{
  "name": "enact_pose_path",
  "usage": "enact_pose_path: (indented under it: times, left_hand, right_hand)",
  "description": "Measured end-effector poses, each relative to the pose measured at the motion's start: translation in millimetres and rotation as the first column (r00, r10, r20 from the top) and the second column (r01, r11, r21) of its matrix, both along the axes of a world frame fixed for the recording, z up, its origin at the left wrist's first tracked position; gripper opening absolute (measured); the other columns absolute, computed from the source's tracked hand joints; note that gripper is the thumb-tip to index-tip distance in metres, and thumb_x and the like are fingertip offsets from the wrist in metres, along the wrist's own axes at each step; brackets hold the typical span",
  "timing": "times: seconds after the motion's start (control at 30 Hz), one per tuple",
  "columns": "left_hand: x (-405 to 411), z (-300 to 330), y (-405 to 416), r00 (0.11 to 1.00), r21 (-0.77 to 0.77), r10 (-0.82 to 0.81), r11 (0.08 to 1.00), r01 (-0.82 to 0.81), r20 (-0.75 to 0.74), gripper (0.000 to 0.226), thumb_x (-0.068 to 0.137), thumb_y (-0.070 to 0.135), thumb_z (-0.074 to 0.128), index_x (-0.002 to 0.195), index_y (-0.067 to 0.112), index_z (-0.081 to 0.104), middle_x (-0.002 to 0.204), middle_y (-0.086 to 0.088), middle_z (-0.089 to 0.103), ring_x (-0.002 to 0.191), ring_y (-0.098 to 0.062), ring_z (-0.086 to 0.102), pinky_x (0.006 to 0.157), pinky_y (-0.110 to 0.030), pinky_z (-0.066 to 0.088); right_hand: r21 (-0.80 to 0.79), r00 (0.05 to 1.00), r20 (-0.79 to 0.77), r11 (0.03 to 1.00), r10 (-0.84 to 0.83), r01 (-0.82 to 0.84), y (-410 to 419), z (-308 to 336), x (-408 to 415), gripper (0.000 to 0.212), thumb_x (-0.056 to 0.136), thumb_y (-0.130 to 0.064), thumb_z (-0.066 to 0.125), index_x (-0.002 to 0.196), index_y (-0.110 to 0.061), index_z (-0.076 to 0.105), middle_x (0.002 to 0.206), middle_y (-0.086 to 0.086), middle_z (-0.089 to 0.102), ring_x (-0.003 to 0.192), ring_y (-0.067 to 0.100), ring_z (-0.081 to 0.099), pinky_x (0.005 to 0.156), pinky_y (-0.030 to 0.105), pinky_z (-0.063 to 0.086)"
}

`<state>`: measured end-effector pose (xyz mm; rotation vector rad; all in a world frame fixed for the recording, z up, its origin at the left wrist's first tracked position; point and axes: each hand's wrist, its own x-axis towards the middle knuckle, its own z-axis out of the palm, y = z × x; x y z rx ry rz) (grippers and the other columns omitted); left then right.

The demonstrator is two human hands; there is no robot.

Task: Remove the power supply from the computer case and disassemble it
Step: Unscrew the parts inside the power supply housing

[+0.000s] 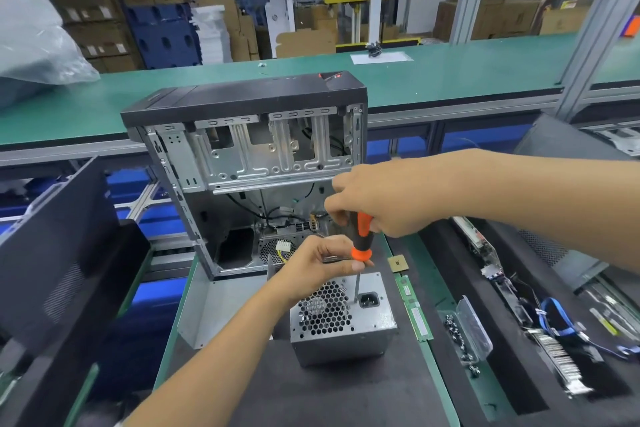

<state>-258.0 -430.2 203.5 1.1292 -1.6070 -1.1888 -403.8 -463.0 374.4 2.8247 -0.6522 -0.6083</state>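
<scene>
1. Screwdriver [360, 239] handle is gripped by right hand [377, 198], tip set on power supply [341, 319] face.
2. Left hand [318, 263] is curled at shaft, thumb against it.
3. Power supply sits below both hands; computer case [249, 163] stands open behind them.

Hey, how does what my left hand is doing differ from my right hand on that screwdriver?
The right hand grips the screwdriver high on its black and orange handle, fingers curled round it. The left hand sits lower, thumb and fingers pinching near the orange collar, just above the power supply. The right arm comes in from the right, the left from below. Both hold the same upright tool, its tip on the power supply's top face.
</scene>
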Motion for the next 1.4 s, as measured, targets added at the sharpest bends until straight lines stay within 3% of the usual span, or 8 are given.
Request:
enact_pose_path:
  times: [0.2,0.4,0.47,0.63,0.73,0.83,0.93,1.4]
  left_hand:
    - [-5,2,0,0.996,-0.039,0.092,0.995,-0.092,0.002,0.018,0.075,0.012,0.082,0.085,0.024,0.073,0.083,0.007,0.069,0.094,-0.007,0.064,0.092,-0.019,0.044]
    - [-4,-4,1,0.990,-0.111,0.098,0.990,-0.086,0.103,0.020,0.080,0.020,0.078,0.093,0.006,0.071,0.101,-0.006,0.067,0.102,-0.016,0.061,0.095,-0.023,0.045]
    - [0,-2,4,0.992,-0.085,0.052,0.995,-0.042,0.112,0.014,0.084,0.023,0.075,0.096,0.015,0.077,0.112,-0.012,0.065,0.108,-0.020,0.060,0.097,-0.032,0.049]
    - [-6,1,1,0.990,-0.108,0.116,0.988,-0.107,0.081,0.013,0.075,0.017,0.083,0.086,0.018,0.075,0.090,0.011,0.069,0.089,-0.004,0.064,0.082,-0.015,0.045]
    - [-13,-6,-1,0.974,-0.196,0.204,0.964,-0.182,0.100,0.023,0.069,0.018,0.087,0.068,0.014,0.064,0.098,0.008,0.068,0.096,-0.011,0.061,0.081,-0.019,0.043]
    - [-8,-15,-2,0.946,-0.250,0.245,0.949,-0.190,0.213,0.031,0.066,0.027,0.088,0.075,0.015,0.062,0.092,-0.010,0.062,0.089,-0.020,0.056,0.081,-0.030,0.045]
    - [6,-26,0,0.891,-0.166,0.105,0.986,-0.034,0.441,0.024,0.070,0.031,0.086,0.085,0.026,0.068,0.090,0.005,0.058,0.086,-0.006,0.054,0.083,-0.033,0.046]
    - [1,-34,4,0.817,-0.195,0.086,0.980,0.034,0.570,0.019,0.079,0.032,0.080,0.073,0.037,0.062,0.088,0.014,0.054,0.089,-0.001,0.047,0.098,-0.034,0.031]
  right_hand:
    - [-0.135,0.978,0.153,0.978,-0.141,0.162,1,0,3,0.058,0.083,-0.072,0.042,0.085,-0.015,0.048,0.074,-0.001,0.036,0.057,0.013,0.041,0.045,0.027,0.029]
    - [-0.032,0.995,0.092,0.999,-0.037,0.040,1,-5,1,0.009,0.097,-0.028,0.050,0.101,-0.022,0.044,0.081,-0.006,0.033,0.065,0.010,0.039,0.049,0.026,0.024]
    - [0.077,0.996,0.090,0.997,-0.015,0.008,3,-4,0,0.022,0.092,-0.020,0.058,0.109,-0.027,0.047,0.091,-0.007,0.033,0.074,0.011,0.042,0.051,0.025,0.026]
    - [0.036,0.976,0.157,0.988,-0.154,0.150,4,-7,2,0.052,0.080,-0.065,0.057,0.106,-0.020,0.049,0.082,-0.005,0.042,0.078,0.018,0.051,0.060,0.030,0.040]
    - [-0.124,0.978,0.189,0.986,-0.085,0.110,3,-17,4,0.027,0.095,-0.043,0.052,0.088,-0.018,0.044,0.077,0.001,0.040,0.071,0.023,0.048,0.059,0.031,0.039]
    - [0.045,0.973,0.218,0.996,-0.081,0.073,0,-18,0,0.009,0.093,-0.026,0.057,0.091,-0.018,0.056,0.095,0.000,0.055,0.088,0.020,0.052,0.066,0.029,0.037]
    - [0.154,0.957,0.271,0.986,-0.103,0.063,-1,-15,-6,0.008,0.088,-0.017,0.063,0.096,-0.019,0.064,0.097,-0.005,0.057,0.094,0.015,0.053,0.073,0.028,0.043]
    - [0.240,0.913,0.348,0.961,-0.215,0.135,-13,-19,-23,0.006,0.089,-0.023,0.065,0.095,-0.023,0.063,0.093,-0.010,0.052,0.092,0.011,0.051,0.082,0.030,0.046]
